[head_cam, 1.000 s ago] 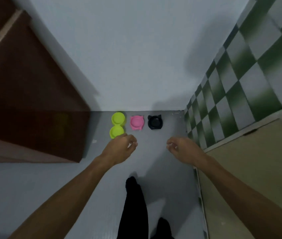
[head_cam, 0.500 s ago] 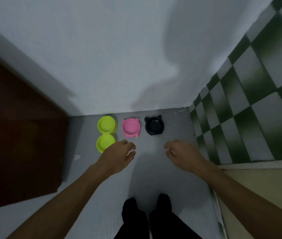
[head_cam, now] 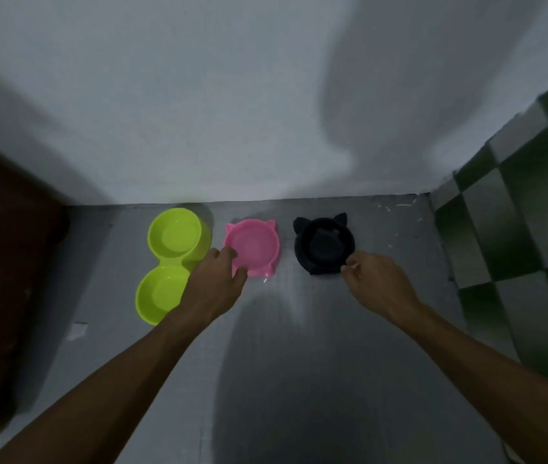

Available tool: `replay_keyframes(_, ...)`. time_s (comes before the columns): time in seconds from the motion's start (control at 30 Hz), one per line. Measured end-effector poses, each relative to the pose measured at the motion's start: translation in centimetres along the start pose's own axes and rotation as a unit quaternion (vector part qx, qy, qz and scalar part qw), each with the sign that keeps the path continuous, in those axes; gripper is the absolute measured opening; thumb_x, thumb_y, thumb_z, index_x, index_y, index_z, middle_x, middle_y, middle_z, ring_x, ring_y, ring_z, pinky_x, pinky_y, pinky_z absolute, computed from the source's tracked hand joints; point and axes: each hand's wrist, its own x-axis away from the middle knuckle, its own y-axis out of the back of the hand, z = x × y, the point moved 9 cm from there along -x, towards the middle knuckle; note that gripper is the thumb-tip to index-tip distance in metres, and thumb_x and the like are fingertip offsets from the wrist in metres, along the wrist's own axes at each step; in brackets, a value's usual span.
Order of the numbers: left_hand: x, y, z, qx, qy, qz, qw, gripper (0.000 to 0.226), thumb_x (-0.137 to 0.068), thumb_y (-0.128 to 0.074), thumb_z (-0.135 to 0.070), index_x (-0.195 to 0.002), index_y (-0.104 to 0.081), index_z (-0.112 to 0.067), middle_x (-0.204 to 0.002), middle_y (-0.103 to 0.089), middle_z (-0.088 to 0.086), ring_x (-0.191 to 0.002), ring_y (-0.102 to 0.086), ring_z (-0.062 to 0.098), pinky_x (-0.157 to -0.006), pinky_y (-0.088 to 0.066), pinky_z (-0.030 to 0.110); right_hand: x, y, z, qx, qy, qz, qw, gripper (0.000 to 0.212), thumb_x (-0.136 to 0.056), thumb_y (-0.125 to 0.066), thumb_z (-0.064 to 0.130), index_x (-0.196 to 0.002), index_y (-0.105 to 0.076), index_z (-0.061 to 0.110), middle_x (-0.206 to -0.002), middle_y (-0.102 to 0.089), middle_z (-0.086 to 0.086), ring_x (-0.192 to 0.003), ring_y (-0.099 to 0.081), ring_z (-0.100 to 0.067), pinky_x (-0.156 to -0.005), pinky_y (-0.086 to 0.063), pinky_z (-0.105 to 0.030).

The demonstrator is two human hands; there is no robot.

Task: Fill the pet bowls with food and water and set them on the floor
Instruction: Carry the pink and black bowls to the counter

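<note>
Three empty pet bowls stand in a row on the grey floor against the white wall: a lime-green double bowl [head_cam: 172,259] on the left, a pink cat-eared bowl [head_cam: 255,242] in the middle and a black cat-eared bowl [head_cam: 323,244] on the right. My left hand [head_cam: 216,285] is at the pink bowl's near left rim, with fingers over the edge and thumb below it. At the black bowl's near right rim, my right hand [head_cam: 374,284] pinches the edge with curled fingertips. Both forearms reach in from below.
A dark brown door [head_cam: 4,269] stands on the left. Green-and-white checked wall tiles [head_cam: 513,236] close off the right side. A small scrap of paper [head_cam: 77,329] lies on the floor near the door. Bare grey floor [head_cam: 299,380] stretches toward me.
The view has come much closer to the floor. Both hands moved forward from open air to the bowls: the left onto the pink bowl's rim, the right onto the black bowl's rim.
</note>
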Motion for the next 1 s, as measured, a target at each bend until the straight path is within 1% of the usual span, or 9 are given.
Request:
replay_keyframes(0.13, -3.7, -4.3, 3.4, -0.001, 0.043, -0.005, 0.999, 0.041, -0.096, -0.055, -0.033, -0.126, -0.054, -0.005, -0.113, -0.06, 0.019, -0.101, -0.059, 0.037, -0.079, -0.047, 0.042, -5.3, -3.1, -2.5, 0.032, -0.022, -0.029, 0.999, 0.033, -0.1, -0.05, 0.037, -0.107, -0.063, 0.008, -0.09, -0.067, -0.009, -0.071, -0.057, -0.021, -0.059, -0.043, -0.029)
replay_keyframes(0.27, -6.4, -7.3, 6.7, -0.012, 0.096, -0.007, 0.995, 0.043, -0.096, -0.054, -0.038, -0.119, -0.052, -0.001, -0.111, -0.063, 0.022, -0.101, -0.061, 0.041, -0.079, -0.049, 0.044, -8.5, -5.1, -4.3, 0.034, -0.06, -0.039, 0.997, 0.044, -0.099, -0.051, 0.041, -0.119, -0.054, 0.002, -0.103, -0.066, -0.018, -0.086, -0.064, -0.032, -0.061, -0.042, -0.031)
replay_keyframes(0.4, -7.9, -9.0, 8.5, -0.003, 0.134, -0.012, 0.991, 0.042, -0.094, -0.055, -0.039, -0.11, -0.05, -0.001, -0.103, -0.064, 0.022, -0.093, -0.063, 0.04, -0.072, -0.047, 0.041, -10.0, -6.9, -5.7, 0.011, -0.083, -0.054, 0.995, 0.046, -0.097, -0.055, 0.041, -0.114, -0.048, -0.001, -0.1, -0.064, -0.021, -0.071, -0.051, -0.026, -0.054, -0.035, -0.031)
replay_keyframes(0.47, -8.8, -9.4, 9.3, 0.003, 0.149, -0.019, 0.989, 0.043, -0.093, -0.057, -0.039, -0.107, -0.053, 0.002, -0.099, -0.063, 0.022, -0.09, -0.063, 0.04, -0.07, -0.046, 0.04, -10.8, -7.2, -6.3, -0.011, -0.098, -0.063, 0.993, 0.046, -0.096, -0.058, 0.039, -0.113, -0.046, -0.002, -0.101, -0.063, -0.022, -0.071, -0.048, -0.025, -0.053, -0.032, -0.03)
replay_keyframes(0.63, -9.8, -10.4, 10.5, 0.015, 0.164, 0.015, 0.986, 0.029, -0.083, -0.057, -0.03, -0.084, -0.06, -0.001, -0.076, -0.067, 0.015, -0.069, -0.066, 0.034, -0.061, -0.054, 0.039, -11.6, -7.8, -7.8, -0.055, -0.125, -0.043, 0.99, 0.038, -0.094, -0.063, 0.028, -0.11, -0.049, -0.003, -0.096, -0.06, -0.019, -0.076, -0.05, -0.025, -0.063, -0.038, -0.03)
replay_keyframes(0.73, -10.0, -9.8, 9.6, 0.02, 0.155, 0.006, 0.988, 0.023, -0.087, -0.06, -0.022, -0.091, -0.052, -0.001, -0.079, -0.056, 0.013, -0.071, -0.056, 0.031, -0.06, -0.038, 0.035, -11.6, -7.6, -7.8, -0.083, -0.131, -0.047, 0.987, 0.03, -0.094, -0.06, 0.022, -0.107, -0.048, -0.001, -0.089, -0.052, -0.012, -0.074, -0.047, -0.023, -0.064, -0.036, -0.03)
replay_keyframes(0.87, -10.0, -9.3, 9.1, 0.055, 0.145, -0.01, 0.988, 0.029, -0.089, -0.062, -0.024, -0.099, -0.049, 0.0, -0.083, -0.056, 0.016, -0.078, -0.057, 0.034, -0.063, -0.035, 0.035, -11.1, -7.7, -7.0, -0.094, -0.117, -0.054, 0.987, 0.022, -0.096, -0.055, 0.021, -0.1, -0.04, 0.006, -0.085, -0.052, -0.01, -0.064, -0.044, -0.019, -0.06, -0.036, -0.031)
replay_keyframes(0.93, -9.6, -8.9, 8.9, 0.076, 0.145, -0.025, 0.986, 0.026, -0.089, -0.063, -0.024, -0.094, -0.05, -0.003, -0.082, -0.06, 0.017, -0.078, -0.059, 0.034, -0.063, -0.036, 0.035, -10.6, -7.6, -6.9, -0.107, -0.114, -0.063, 0.986, 0.022, -0.097, -0.053, 0.024, -0.103, -0.041, 0.007, -0.087, -0.054, -0.01, -0.066, -0.047, -0.02, -0.061, -0.039, -0.032)
replay_keyframes(1.0, -9.0, -8.5, 8.7, 0.092, 0.143, -0.035, 0.985, 0.023, -0.089, -0.063, -0.025, -0.09, -0.05, -0.006, -0.082, -0.064, 0.017, -0.076, -0.061, 0.033, -0.064, -0.042, 0.035, -10.1, -7.5, -6.7, -0.142, -0.109, -0.068, 0.982, 0.031, -0.098, -0.053, 0.026, -0.12, -0.045, 0.006, -0.089, -0.057, -0.009, -0.072, -0.051, -0.022, -0.065, -0.042, -0.031)
